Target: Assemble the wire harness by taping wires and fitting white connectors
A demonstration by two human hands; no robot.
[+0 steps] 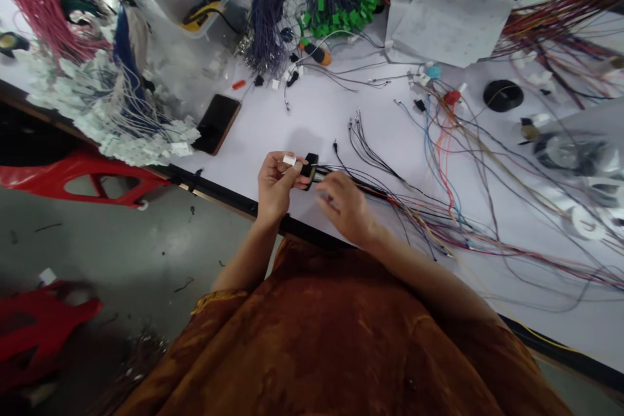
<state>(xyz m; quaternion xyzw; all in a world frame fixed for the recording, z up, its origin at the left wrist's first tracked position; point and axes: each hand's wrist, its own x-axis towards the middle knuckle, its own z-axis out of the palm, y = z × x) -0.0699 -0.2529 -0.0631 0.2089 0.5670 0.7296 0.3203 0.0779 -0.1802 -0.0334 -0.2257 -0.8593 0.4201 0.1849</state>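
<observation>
My left hand (276, 185) is closed near the table's front edge, gripping a black connector (311, 171) between thumb and fingers. A small white connector (289, 160) also shows at its fingertips. Several thin wires run from the black connector to the right, joining a wire bundle (414, 205) spread over the table. Just right of the connector is my right hand (347, 207), its fingers bent and blurred by motion. Whether it pinches a wire cannot be made out. Loose black wires (361, 136) with metal terminals lie beyond the hands.
A phone (218, 124) lies left of my hands, beside a heap of white connectors (127, 136). Farther back are purple wires with green connectors (341, 13), a screwdriver (316, 52) and paper sheets (443, 23). A black disc (503, 96) sits at right; red stools (92, 175) stand at left.
</observation>
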